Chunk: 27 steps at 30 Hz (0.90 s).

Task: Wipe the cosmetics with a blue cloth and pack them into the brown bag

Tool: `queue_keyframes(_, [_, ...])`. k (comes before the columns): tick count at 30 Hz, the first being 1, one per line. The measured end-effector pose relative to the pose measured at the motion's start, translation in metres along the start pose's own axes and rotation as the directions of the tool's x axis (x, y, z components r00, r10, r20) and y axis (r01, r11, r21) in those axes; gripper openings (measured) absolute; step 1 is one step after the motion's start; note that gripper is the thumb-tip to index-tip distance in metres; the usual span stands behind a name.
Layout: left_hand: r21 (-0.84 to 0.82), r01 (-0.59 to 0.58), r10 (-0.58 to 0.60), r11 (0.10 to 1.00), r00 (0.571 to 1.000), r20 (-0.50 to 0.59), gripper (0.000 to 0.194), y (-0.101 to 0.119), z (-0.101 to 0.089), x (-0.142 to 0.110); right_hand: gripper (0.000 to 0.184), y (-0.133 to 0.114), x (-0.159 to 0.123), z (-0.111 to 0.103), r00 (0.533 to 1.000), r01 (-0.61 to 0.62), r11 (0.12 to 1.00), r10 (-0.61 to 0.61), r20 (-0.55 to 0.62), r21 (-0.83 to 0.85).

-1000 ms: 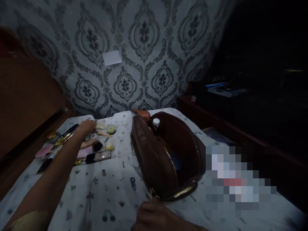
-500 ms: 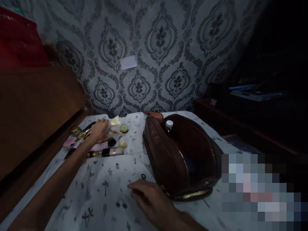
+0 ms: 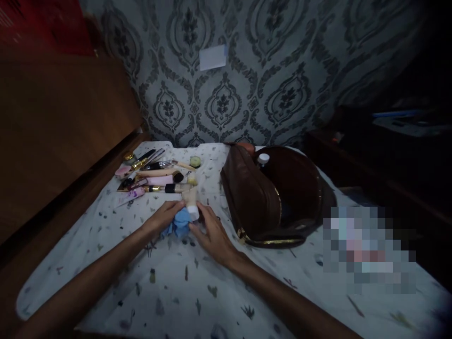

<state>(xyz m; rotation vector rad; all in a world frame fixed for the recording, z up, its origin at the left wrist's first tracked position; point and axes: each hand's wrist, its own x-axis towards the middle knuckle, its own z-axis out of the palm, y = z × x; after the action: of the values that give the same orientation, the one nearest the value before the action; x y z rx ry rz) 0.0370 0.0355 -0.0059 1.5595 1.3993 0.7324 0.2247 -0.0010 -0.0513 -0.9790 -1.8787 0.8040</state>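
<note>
My left hand (image 3: pixel 163 218) and my right hand (image 3: pixel 211 234) meet in the middle of the white patterned sheet (image 3: pixel 197 292). Between them are a cream tube with a white cap (image 3: pixel 191 202) and a bunched blue cloth (image 3: pixel 179 223). The left hand's fingers close on the tube and touch the cloth. The right hand's fingertips pinch at the tube's cap. An open brown leather bag (image 3: pixel 271 197) lies just right of the hands, with a white-capped bottle (image 3: pixel 262 160) standing inside.
Several cosmetics (image 3: pixel 155 175), brushes, pencils and a small green jar (image 3: pixel 195 161), lie at the sheet's far left. A wooden headboard (image 3: pixel 60 127) rises on the left. Dark furniture (image 3: pixel 388 155) stands on the right. Patterned wallpaper is behind, and a blurred patch lies right of the bag.
My left hand lifted the cream tube from the cosmetics pile and brought it to the middle. My right hand moved up to meet it. A blue cloth now shows between them.
</note>
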Motion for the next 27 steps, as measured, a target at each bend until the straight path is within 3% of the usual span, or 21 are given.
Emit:
queue_keyframes(3, [-0.030,-0.004,0.005,1.000,0.999,0.031,0.056,-0.005,-0.008,-0.006,0.046,0.004,-0.006,-0.007,0.999,-0.038,0.997,0.038,-0.001,-0.068])
queue_keyframes(6, [0.074,-0.135,0.144,0.988,0.981,-0.132,0.043,-0.003,-0.017,-0.008,0.042,0.003,-0.007,-0.008,0.997,-0.074,0.989,0.073,-0.013,-0.127])
queue_keyframes(8, [0.201,-0.243,0.292,0.949,0.916,-0.274,0.033,0.003,-0.016,-0.010,0.044,0.000,-0.004,-0.005,0.994,-0.111,0.976,0.106,-0.039,-0.185])
queue_keyframes(10, [0.301,-0.342,0.433,0.890,0.840,-0.326,0.025,0.008,-0.008,-0.012,0.046,-0.005,0.001,0.000,0.986,-0.162,0.951,0.149,-0.068,-0.263])
queue_keyframes(12, [0.354,-0.470,0.563,0.808,0.793,-0.233,0.021,0.010,0.005,-0.014,0.044,-0.007,0.006,0.005,0.977,-0.213,0.918,0.195,-0.087,-0.334])
queue_keyframes(14, [0.352,-0.605,0.657,0.714,0.753,-0.039,0.018,0.008,0.018,-0.014,0.038,-0.008,0.009,0.008,0.970,-0.242,0.896,0.221,-0.099,-0.372])
queue_keyframes(17, [0.339,-0.710,0.709,0.617,0.689,0.154,0.023,-0.001,0.029,-0.012,0.039,-0.004,0.008,0.009,0.970,-0.240,0.903,0.212,-0.117,-0.356])
queue_keyframes(20, [0.382,-0.702,0.707,0.601,0.690,0.156,0.027,-0.009,0.027,-0.008,0.046,0.000,0.006,0.009,0.968,-0.246,0.921,0.217,-0.129,-0.303])
queue_keyframes(24, [0.413,-0.636,0.650,0.652,0.749,0.126,0.030,-0.010,0.019,-0.003,0.045,0.001,0.002,0.005,0.975,-0.203,0.956,0.178,-0.130,-0.212])
queue_keyframes(27, [0.441,-0.608,0.630,0.660,0.768,0.117,0.031,-0.011,0.014,-0.001,0.041,0.000,-0.003,0.000,0.986,-0.150,0.975,0.136,-0.093,-0.164])
